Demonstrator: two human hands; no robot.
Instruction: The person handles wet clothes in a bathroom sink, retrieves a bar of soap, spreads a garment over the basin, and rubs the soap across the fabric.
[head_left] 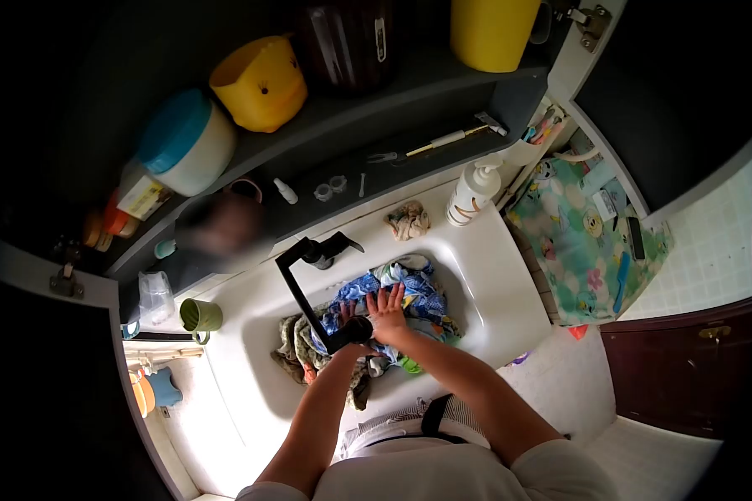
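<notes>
A white sink [476, 288] holds a heap of clothes, with blue patterned cloth [424, 294] at the right and brown-green patterned cloth [297, 338] at the left. On the blue cloth lies my right hand [387, 315], fingers spread and palm down. My left hand [351, 334] is beside it on the clothes, partly hidden behind the black faucet [297, 288]; its visible fingers are apart. Neither hand grips anything that I can see.
A white pump bottle [474, 192] and a crumpled cloth [408, 221] stand on the sink's back rim. At the left is a green mug [200, 316]. Shelves above hold a yellow tub [261, 83] and a blue-lidded container [188, 142]. Open cabinet doors flank the sink.
</notes>
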